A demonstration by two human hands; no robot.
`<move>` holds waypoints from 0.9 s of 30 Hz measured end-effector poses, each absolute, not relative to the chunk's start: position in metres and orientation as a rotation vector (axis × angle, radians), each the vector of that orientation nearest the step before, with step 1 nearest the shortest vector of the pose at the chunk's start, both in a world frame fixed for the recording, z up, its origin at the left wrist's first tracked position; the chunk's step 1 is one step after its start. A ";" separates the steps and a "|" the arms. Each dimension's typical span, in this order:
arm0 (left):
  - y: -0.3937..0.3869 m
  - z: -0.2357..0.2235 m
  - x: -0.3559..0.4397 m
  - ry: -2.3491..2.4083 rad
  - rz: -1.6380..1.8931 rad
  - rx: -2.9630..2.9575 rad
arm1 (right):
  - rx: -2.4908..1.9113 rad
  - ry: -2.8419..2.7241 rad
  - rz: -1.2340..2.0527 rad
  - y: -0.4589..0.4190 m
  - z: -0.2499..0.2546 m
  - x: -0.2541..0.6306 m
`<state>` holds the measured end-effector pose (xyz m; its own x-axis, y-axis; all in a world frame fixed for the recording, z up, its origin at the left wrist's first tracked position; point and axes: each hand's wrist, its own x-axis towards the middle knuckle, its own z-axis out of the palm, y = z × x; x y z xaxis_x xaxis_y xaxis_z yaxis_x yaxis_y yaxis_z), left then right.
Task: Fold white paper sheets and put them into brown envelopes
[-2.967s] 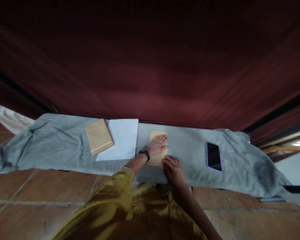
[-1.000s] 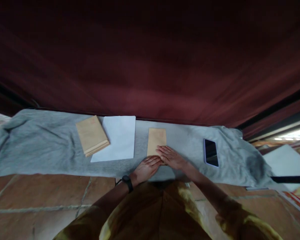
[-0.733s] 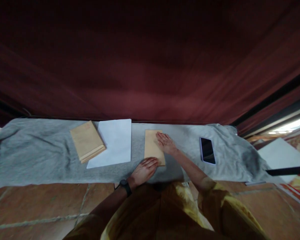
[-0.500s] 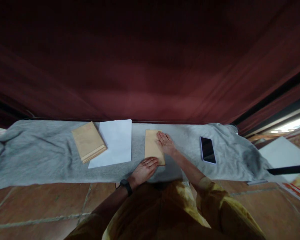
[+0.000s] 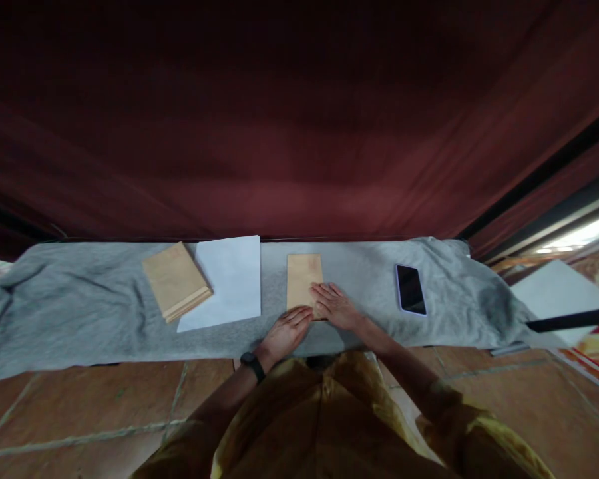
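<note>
A tan paper envelope [image 5: 303, 269] lies flat on the grey cloth in front of me. My left hand [image 5: 288, 329], with a dark watch at the wrist, rests flat over the envelope's near left corner, fingers stretched out. Across the near right part, my right hand [image 5: 333, 305] lies flat with its fingers extended, the fingertips close to those of the left. Both hands touch the paper and grip nothing. The envelope's near edge is mostly hidden under them.
To the left, a stack of tan envelopes [image 5: 174, 278] overlaps white paper sheets [image 5: 229, 286]. A phone [image 5: 410, 289] lies to the right. Grey cloth [image 5: 90, 299] covers the narrow surface, with a dark red fabric [image 5: 279, 179] behind it. Tiled floor [image 5: 94, 399] shows below.
My right hand has slid down the envelope from its far right side toward the near edge, closer to my left hand. The left hand stays nearly where it was.
</note>
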<state>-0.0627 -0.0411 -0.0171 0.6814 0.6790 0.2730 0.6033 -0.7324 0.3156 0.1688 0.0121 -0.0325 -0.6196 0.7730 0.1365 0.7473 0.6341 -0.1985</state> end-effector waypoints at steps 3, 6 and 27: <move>-0.042 -0.018 -0.063 1.044 0.555 2.694 | -1.192 -2.635 0.215 -0.005 -0.030 0.176; -0.043 -0.019 -0.064 1.078 0.564 2.676 | -1.139 -2.594 0.298 -0.020 -0.031 0.184; -0.040 -0.020 -0.046 1.320 0.589 2.477 | -1.274 -2.370 0.122 -0.076 -0.039 0.147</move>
